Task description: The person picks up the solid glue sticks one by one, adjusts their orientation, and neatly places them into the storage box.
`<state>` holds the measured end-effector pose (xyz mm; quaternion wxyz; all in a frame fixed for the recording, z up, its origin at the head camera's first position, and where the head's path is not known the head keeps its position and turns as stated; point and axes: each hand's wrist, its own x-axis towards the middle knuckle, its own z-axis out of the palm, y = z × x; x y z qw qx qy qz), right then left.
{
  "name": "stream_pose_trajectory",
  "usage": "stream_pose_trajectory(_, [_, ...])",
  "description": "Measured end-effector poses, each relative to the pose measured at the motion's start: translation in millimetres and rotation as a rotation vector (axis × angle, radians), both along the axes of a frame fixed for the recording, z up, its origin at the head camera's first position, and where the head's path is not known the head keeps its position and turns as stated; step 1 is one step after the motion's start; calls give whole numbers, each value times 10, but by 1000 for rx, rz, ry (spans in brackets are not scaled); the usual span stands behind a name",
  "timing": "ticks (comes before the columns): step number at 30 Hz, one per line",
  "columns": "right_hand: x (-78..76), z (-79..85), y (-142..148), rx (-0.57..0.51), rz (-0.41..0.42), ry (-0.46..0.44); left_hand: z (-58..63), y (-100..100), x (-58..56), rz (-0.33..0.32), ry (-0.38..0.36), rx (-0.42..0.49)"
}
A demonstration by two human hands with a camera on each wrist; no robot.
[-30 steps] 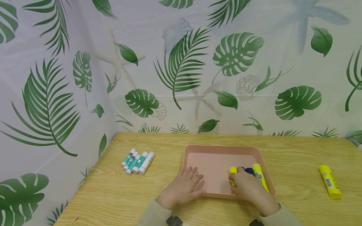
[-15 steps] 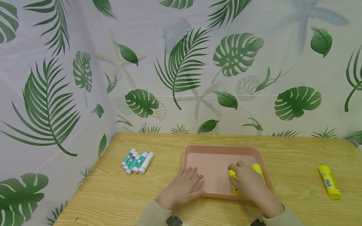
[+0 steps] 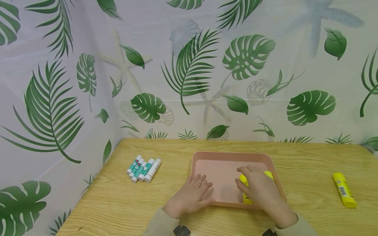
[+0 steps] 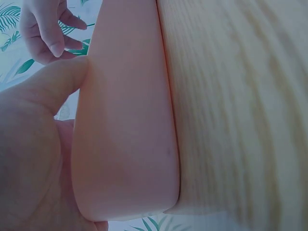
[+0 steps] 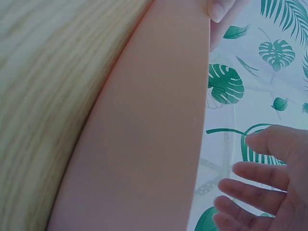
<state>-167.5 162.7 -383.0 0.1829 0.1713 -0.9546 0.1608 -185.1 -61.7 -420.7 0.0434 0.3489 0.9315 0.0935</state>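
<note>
My left hand (image 3: 190, 195) rests on the front left part of a pink tray (image 3: 218, 167), fingers straight. In the left wrist view its thumb (image 4: 65, 82) lies on the tray's rim. Over the right half of the tray, my right hand (image 3: 262, 188) hovers with fingers apart and slightly bent, holding nothing. Beneath it a yellow glue stick (image 3: 246, 198) shows by the thumb, and another yellow glue stick (image 3: 269, 174) pokes out behind the knuckles. The hand hides the rest of the tray's contents there. The right wrist view shows bare fingers (image 5: 255, 195) beyond the tray wall.
Several small white-and-green glue sticks (image 3: 143, 168) lie grouped on the wooden table (image 3: 165, 147) at the left. A lone yellow glue stick (image 3: 344, 190) lies right of the tray. A leaf-patterned cloth (image 3: 200, 65) hangs behind the table.
My right hand has let go of the yellow glue stick in the tray and lifted a little, its fingers opening. Dark blue pieces seen earlier are now covered by it. The left hand stays put.
</note>
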Motion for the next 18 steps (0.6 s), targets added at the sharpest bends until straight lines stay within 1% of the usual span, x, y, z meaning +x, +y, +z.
stream_pose_trajectory(12, [-23, -9, 15, -15, 91, 176, -33, -3, -19, 0, 5, 0])
stream_pose_trajectory(15, [-23, 3, 18, -8, 102, 189, -48, -1, -29, 0, 7, -3])
stream_pose_trajectory(18, [-17, 16, 24, 14, 97, 167, -47, 2, -32, -2, 8, -6])
